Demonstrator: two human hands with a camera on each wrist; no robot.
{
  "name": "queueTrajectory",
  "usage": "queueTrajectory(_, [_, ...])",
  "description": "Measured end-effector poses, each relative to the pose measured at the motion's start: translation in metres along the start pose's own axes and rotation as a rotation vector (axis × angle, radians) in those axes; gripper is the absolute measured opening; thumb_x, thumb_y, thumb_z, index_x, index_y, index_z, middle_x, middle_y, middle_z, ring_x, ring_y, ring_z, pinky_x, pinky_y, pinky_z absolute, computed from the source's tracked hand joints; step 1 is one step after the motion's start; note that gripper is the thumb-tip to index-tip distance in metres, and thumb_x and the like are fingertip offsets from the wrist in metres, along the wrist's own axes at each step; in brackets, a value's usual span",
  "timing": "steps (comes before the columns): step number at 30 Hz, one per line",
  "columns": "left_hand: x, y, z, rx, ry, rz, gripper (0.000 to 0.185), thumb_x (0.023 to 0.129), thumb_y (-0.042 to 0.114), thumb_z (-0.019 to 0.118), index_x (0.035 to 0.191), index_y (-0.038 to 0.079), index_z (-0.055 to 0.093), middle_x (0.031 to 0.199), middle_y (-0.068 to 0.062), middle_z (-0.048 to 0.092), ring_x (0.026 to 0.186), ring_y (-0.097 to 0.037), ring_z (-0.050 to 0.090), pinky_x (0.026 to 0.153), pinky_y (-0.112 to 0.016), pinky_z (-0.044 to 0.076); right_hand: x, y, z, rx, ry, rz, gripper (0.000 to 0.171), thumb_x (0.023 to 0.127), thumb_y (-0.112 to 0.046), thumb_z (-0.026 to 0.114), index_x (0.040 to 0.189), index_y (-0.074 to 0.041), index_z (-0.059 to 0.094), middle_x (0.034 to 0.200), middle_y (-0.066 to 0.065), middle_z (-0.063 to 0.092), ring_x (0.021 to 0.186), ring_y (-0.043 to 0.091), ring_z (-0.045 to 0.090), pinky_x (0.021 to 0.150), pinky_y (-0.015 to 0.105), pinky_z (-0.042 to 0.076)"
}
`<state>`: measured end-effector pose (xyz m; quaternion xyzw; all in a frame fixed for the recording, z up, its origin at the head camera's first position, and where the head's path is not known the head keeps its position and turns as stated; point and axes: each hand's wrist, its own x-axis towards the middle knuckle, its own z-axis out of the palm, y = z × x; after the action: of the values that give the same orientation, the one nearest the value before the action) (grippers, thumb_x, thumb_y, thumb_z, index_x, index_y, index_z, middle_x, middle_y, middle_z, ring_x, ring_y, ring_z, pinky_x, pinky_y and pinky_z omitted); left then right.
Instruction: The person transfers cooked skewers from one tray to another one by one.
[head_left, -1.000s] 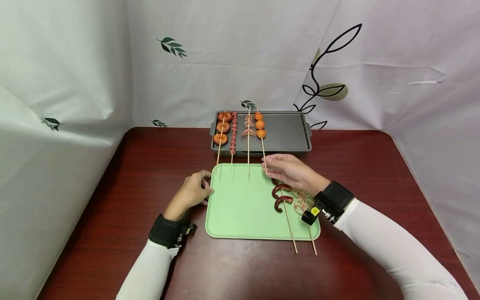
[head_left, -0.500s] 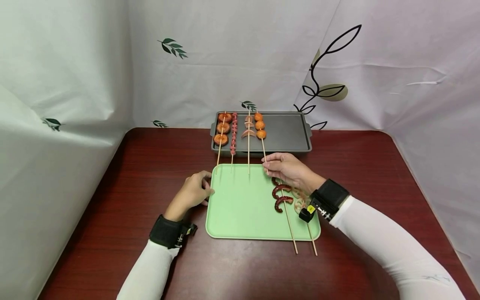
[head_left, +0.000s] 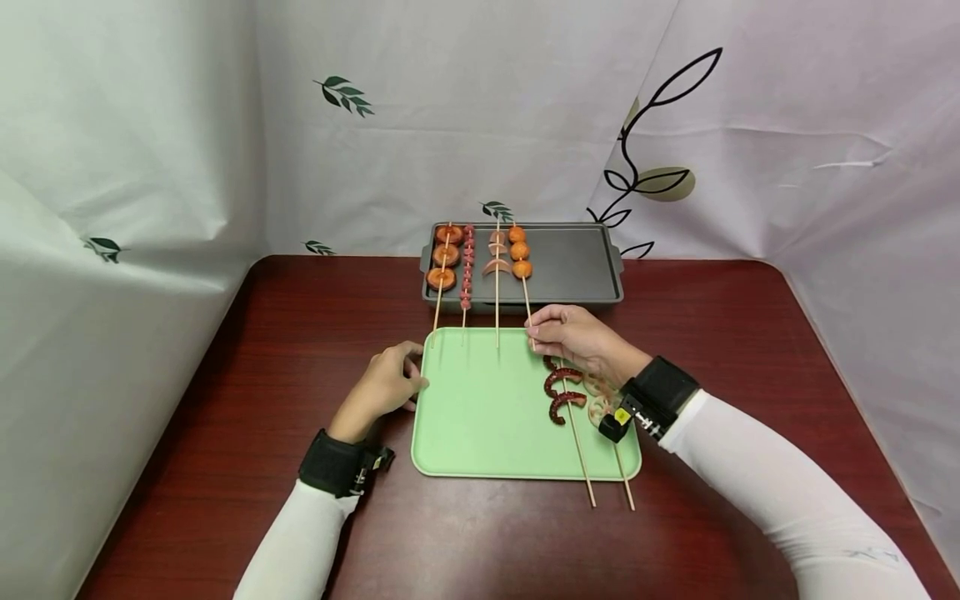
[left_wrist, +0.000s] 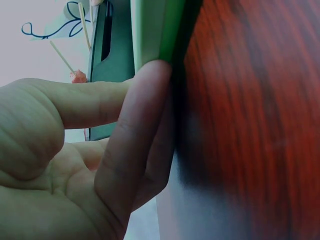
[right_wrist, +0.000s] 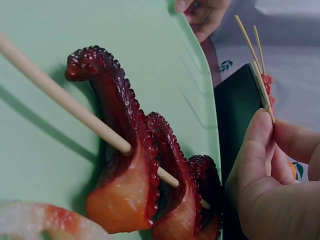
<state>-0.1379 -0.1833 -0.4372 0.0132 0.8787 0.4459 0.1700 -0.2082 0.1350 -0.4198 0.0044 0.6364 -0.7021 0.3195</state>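
My right hand [head_left: 581, 337] pinches the bare lower stick of a skewer with orange balls [head_left: 521, 250], whose balls lie on the grey grill pan [head_left: 573, 265]. In the right wrist view, that right hand [right_wrist: 280, 170] has thumb and finger together on the stick. My left hand [head_left: 386, 379] grips the left edge of the light green tray [head_left: 480, 417]; the left wrist view puts its fingers [left_wrist: 137, 120] against the tray's rim. A skewer of dark red octopus tentacles [head_left: 566, 400] and a skewer of lotus root slices [head_left: 597, 408], partly hidden by my right wrist, lie on the tray's right side.
Left of the orange balls, the pan holds a skewer of brown-orange rounds [head_left: 446, 255], one of small red pieces [head_left: 467, 267] and one of pale pink curved pieces [head_left: 497, 246]. Their sticks overhang the pan's front toward the tray. A patterned curtain [head_left: 480, 125] hangs behind the table [head_left: 247, 400].
My right hand and wrist have shifted slightly up and left, still pinching the orange-ball skewer's stick. The left hand and the tray stay in place.
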Motion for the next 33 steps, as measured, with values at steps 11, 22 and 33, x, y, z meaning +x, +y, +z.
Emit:
queueTrajectory(11, [0.000,0.001,0.001,-0.014,0.006,0.007,0.055,0.093,-0.004,0.070,0.145,-0.003,0.051,0.086,-0.015,0.061,0.060,-0.020,0.064,0.055,-0.034,0.063,-0.004,-0.005,-0.002,0.003,-0.005,0.005,0.014,0.104,0.003,0.055,0.118,0.003,0.056,0.094,0.006,0.069,0.082,0.014,0.070,0.075,0.020,0.063])
queueTrajectory(22, [-0.001,0.001,-0.001,-0.005,-0.002,0.002,0.055,0.094,-0.003,0.070,0.145,-0.002,0.050,0.087,-0.016,0.061,0.059,-0.020,0.065,0.055,-0.034,0.063,-0.011,-0.010,-0.006,-0.014,-0.033,-0.020,0.013,0.105,0.003,0.054,0.118,0.003,0.055,0.094,0.004,0.069,0.084,0.014,0.071,0.078,0.021,0.063])
queueTrajectory(33, [0.000,0.001,0.000,-0.001,-0.005,-0.001,0.056,0.094,-0.002,0.070,0.146,-0.002,0.050,0.087,-0.015,0.061,0.058,-0.020,0.064,0.055,-0.033,0.063,-0.026,-0.009,-0.002,-0.058,-0.082,-0.041,0.009,0.105,0.003,0.054,0.111,-0.002,0.056,0.089,0.001,0.070,0.080,0.011,0.070,0.077,0.022,0.064])
